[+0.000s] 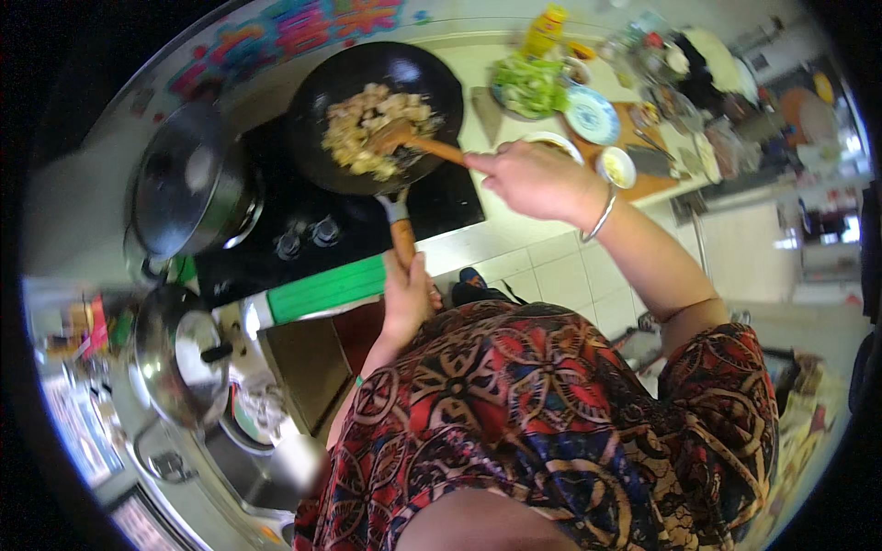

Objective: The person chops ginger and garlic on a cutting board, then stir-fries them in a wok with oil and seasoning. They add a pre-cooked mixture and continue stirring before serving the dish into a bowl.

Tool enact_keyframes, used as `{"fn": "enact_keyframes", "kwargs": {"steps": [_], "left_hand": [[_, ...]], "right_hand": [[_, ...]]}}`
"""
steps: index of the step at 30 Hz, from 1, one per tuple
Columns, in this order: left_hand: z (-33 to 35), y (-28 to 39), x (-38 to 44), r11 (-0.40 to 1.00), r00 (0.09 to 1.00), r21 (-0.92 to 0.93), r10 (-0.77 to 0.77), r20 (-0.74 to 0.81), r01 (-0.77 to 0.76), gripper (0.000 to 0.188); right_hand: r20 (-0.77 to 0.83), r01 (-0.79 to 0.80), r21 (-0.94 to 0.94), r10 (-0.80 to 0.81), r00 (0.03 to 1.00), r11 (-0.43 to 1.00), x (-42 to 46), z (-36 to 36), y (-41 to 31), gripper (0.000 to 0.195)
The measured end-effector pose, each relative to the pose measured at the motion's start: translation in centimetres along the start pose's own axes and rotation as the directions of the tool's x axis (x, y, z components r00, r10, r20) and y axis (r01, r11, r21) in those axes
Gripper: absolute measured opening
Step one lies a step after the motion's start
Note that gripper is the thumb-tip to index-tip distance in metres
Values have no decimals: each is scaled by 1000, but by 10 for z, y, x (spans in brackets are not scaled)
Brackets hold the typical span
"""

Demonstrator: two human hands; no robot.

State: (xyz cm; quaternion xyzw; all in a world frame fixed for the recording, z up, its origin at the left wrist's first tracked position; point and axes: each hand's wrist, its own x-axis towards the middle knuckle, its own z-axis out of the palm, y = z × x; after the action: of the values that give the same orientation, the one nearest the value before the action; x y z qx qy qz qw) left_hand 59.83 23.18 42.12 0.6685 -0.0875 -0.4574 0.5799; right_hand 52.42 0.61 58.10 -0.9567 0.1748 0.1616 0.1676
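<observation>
A black wok [310,162] sits on the black glass hob, tilted in my view. Pale chopped food pieces [375,110], browned in places, lie spread over its bottom. My left hand [406,296] is closed round the wok's wooden handle [402,237]. In my right hand [537,180] is a wooden spatula [437,148], gripped by its handle with the index finger stretched along it. The spatula's blade rests among the food, partly over it. A bangle circles my right wrist.
Left of the wok stands a large lidded pot [182,186]. Hob knobs [326,232] face me. On the right counter are chopped green vegetables [529,86], a yellow bottle [544,31], a blue-patterned plate [592,116], a small white bowl [615,167] and a cleaver [648,162] on a cutting board [648,186]. A sink [241,465] lies lower left.
</observation>
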Motion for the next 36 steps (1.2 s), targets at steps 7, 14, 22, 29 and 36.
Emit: {"fn": "enact_keyframes", "kwargs": {"steps": [7, 14, 22, 29, 36], "left_hand": [[3, 6, 0, 997, 998, -71, -33, 53, 37, 24], [0, 7, -2, 996, 999, -77, -39, 1, 39, 28], [20, 25, -14, 995, 968, -89, -64, -242, 43, 33], [52, 8, -18, 311, 401, 935, 845, -354, 171, 49], [195, -33, -10, 571, 474, 799, 766, -435, -189, 37]], "right_hand": [[-141, -51, 196, 79, 987, 979, 16, 64, 9, 52], [-654, 125, 391, 180, 734, 912, -24, 88, 72, 43], [-465, -613, 429, 745, 479, 663, -74, 172, 282, 100], [-348, -561, 521, 761, 548, 643, -71, 178, 336, 118], [-440, -579, 448, 732, 521, 681, -92, 172, 388, 114]]}}
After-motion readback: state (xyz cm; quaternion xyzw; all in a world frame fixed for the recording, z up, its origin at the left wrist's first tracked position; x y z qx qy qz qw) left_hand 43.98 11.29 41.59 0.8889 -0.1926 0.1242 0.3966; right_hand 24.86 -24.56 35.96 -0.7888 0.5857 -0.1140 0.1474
